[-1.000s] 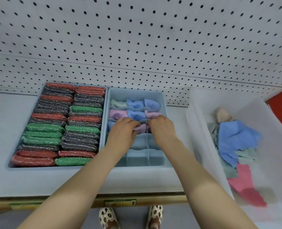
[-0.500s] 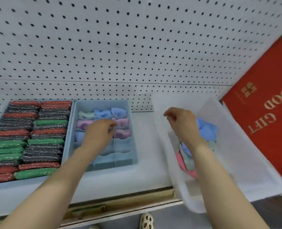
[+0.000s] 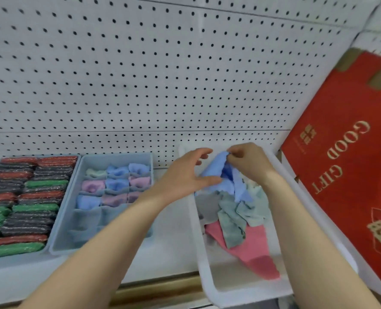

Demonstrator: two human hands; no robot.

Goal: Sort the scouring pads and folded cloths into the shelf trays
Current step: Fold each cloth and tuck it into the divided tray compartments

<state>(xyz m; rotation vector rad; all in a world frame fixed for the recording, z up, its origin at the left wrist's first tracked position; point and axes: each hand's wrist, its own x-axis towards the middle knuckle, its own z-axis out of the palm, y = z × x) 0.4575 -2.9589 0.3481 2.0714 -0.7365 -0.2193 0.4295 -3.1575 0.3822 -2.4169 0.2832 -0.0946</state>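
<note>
A blue cloth is lifted from the white bin at the right. My right hand pinches its top corner. My left hand is beside the cloth with fingers spread, its thumb touching the cloth's left edge. Grey-green cloths and a pink cloth lie loose lower in the bin. The divided blue tray holds folded cloths in its back three rows; its front compartments look empty. At far left a tray of scouring pads is packed with red, green and dark pads.
A white pegboard backs the shelf. A red gift box leans against the wall right of the bin. The shelf's front edge runs below my forearms.
Both hands left the divided tray and went right to the white bin. The right hand took hold of the blue cloth and raised it; the left hand came up beside it. The view swung right.
</note>
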